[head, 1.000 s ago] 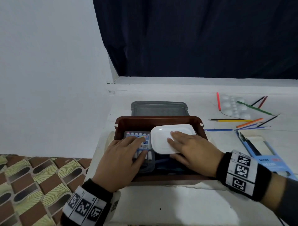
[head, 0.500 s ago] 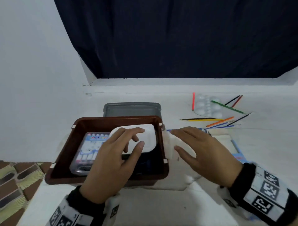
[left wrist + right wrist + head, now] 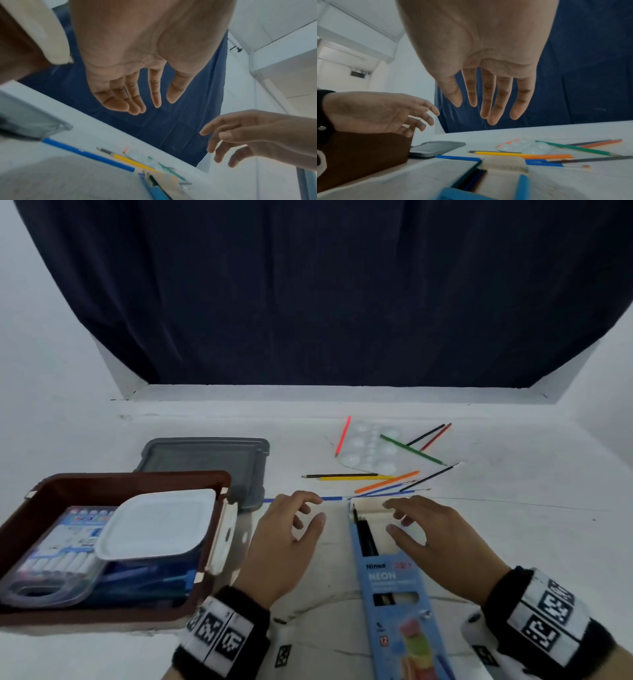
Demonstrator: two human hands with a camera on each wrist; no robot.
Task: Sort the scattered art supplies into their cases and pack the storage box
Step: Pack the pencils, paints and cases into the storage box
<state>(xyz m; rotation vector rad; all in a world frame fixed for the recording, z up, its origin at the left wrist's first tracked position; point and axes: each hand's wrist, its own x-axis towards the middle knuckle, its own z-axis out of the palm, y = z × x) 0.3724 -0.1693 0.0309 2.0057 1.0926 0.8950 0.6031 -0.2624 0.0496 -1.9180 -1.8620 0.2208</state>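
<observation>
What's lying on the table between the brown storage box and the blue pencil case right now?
Only the left hand, hovering open over bare table between the brown storage box and the blue pencil case; the head view shows it.

right hand spread, empty, above open blue pencil box; loose pencils beyond; left hand over brown box.

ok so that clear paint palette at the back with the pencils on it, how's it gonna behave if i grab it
The clear palette looks like thin moulded plastic, so probably light and a bit flexible. The green pencil and the pink pencil lie across it, so lifting it would likely send them rolling. Its smooth surface may be slippery.
</observation>
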